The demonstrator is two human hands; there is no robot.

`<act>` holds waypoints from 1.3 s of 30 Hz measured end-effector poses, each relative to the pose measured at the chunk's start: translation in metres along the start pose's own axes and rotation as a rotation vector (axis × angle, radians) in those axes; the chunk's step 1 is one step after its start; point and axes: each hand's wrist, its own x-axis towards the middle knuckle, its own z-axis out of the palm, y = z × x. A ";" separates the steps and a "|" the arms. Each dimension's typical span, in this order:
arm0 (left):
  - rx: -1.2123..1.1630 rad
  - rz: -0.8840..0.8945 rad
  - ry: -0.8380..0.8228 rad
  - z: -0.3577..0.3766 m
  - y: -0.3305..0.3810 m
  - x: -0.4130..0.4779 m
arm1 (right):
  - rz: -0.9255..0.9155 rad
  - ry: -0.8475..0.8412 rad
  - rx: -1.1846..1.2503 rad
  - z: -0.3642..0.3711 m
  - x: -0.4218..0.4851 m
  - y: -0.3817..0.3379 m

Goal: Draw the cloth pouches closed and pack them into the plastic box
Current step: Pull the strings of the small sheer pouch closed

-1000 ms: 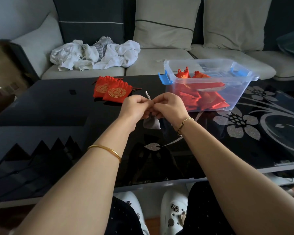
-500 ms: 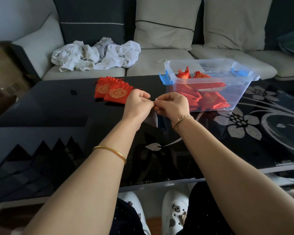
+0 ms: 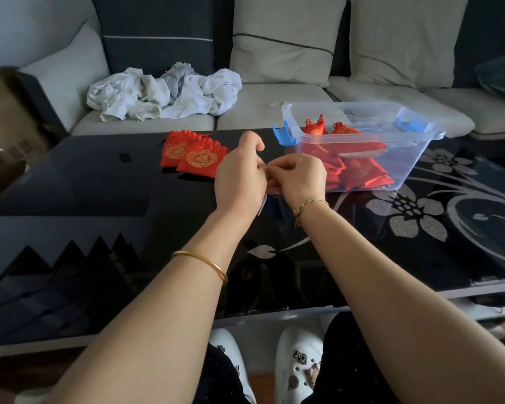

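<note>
Grey, mostly hidden, the pouch (image 3: 262,205) hangs between the left hand (image 3: 239,179) and right hand (image 3: 299,177), both pinching its top above the desk (image 3: 99,185). Red pouches (image 3: 197,158) lie just left; the box (image 3: 414,158) stands right.

The bench (image 3: 85,185) is glossy black glass. The box (image 3: 414,158) is clear, smooth plastic with blue plastic clips (image 3: 283,135). The red pouches (image 3: 200,158) are sheeny cloth, gold-printed.
</note>
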 end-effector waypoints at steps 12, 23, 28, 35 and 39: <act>-0.096 -0.002 -0.037 0.000 -0.014 0.000 | 0.243 -0.242 0.241 -0.001 -0.002 -0.003; -0.110 -0.035 -0.133 0.001 -0.014 0.004 | 0.373 -0.219 0.414 -0.005 0.004 0.003; -0.007 -0.029 -0.084 0.005 -0.015 0.004 | 0.330 -0.229 0.394 -0.008 0.003 0.003; 0.050 -0.063 -0.061 0.005 -0.020 0.002 | 0.279 -0.086 0.371 -0.012 0.006 0.002; 0.074 -0.074 -0.077 0.004 -0.019 0.001 | 0.278 -0.084 0.405 -0.012 0.005 0.000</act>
